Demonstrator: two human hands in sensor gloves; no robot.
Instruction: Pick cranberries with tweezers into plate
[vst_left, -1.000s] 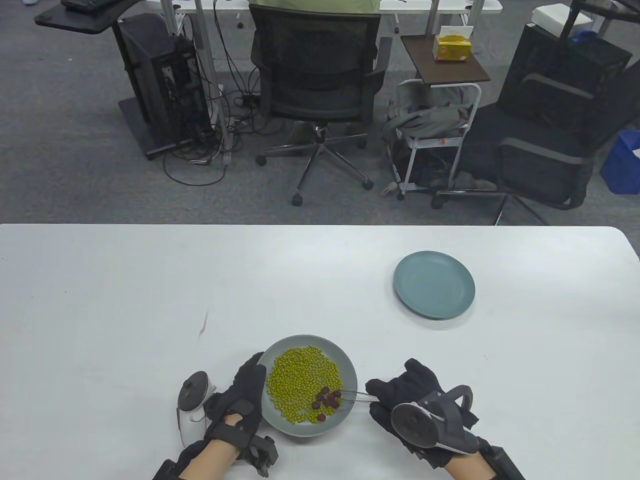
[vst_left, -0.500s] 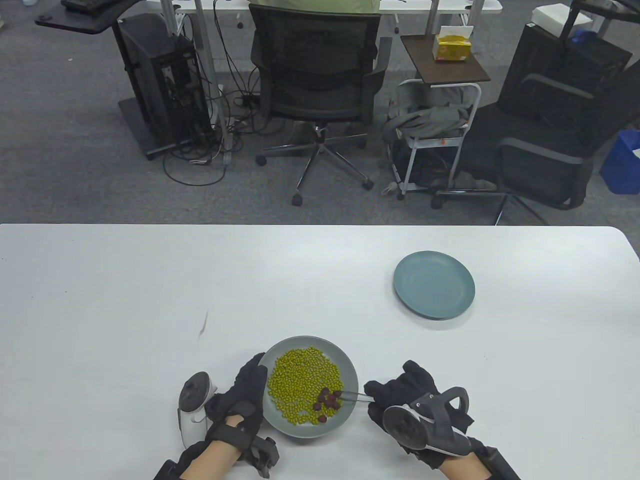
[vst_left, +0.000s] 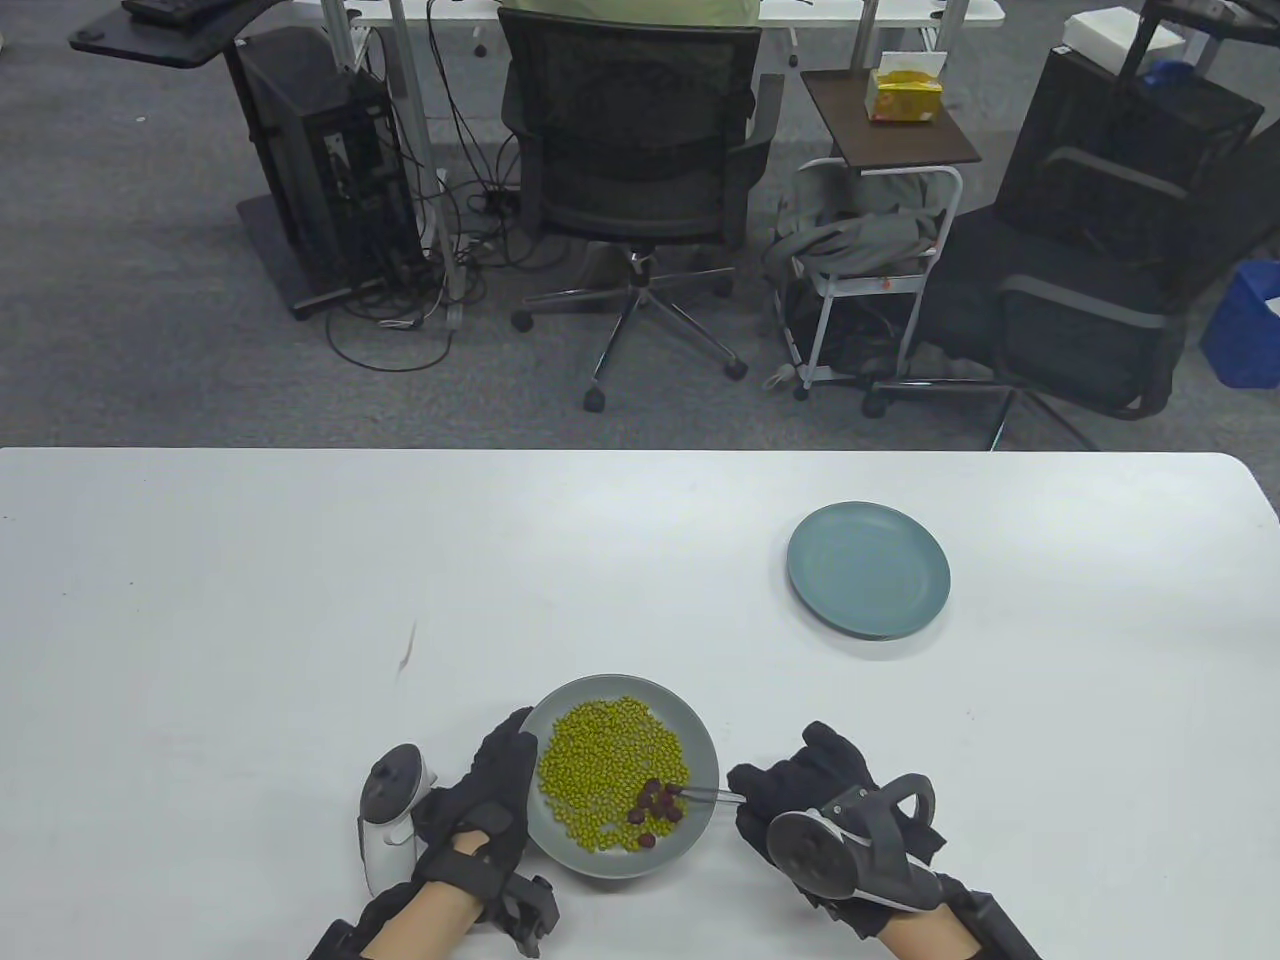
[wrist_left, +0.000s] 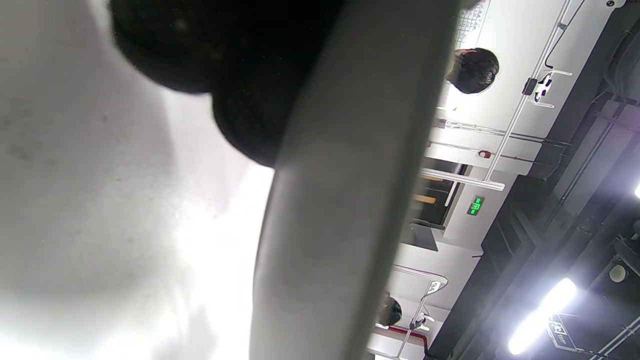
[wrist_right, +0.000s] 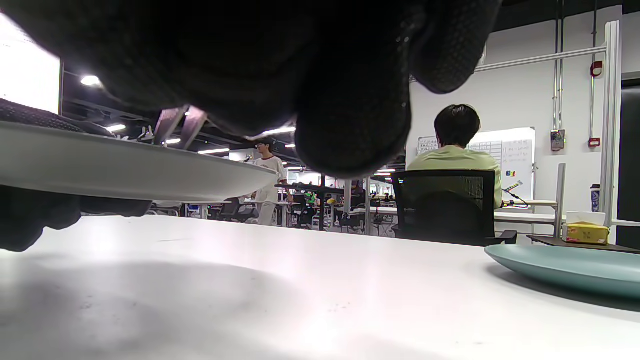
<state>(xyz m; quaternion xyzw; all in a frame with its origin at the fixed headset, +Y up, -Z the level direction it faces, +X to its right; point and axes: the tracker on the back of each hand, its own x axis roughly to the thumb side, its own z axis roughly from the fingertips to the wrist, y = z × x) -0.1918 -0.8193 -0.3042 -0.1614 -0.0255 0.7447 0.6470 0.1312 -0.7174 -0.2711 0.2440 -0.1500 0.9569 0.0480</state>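
Observation:
A grey plate near the table's front edge holds many green beans and several dark red cranberries at its right side. My right hand pinches metal tweezers, and their tips lie among the cranberries. I cannot tell whether a cranberry is caught. My left hand grips the plate's left rim. An empty teal plate sits at the far right. The right wrist view shows my fingers, the tweezers, the grey plate's rim and the teal plate. The left wrist view shows a fingertip under the rim.
The white table ends at its far edge, with office chairs and a cart on the floor beyond. A small dark mark lies on the table left of the grey plate.
The grey plate has shifted slightly toward the near edge and to the right. My right hand has moved a little left, keeping the tweezer tips at the cranberries.

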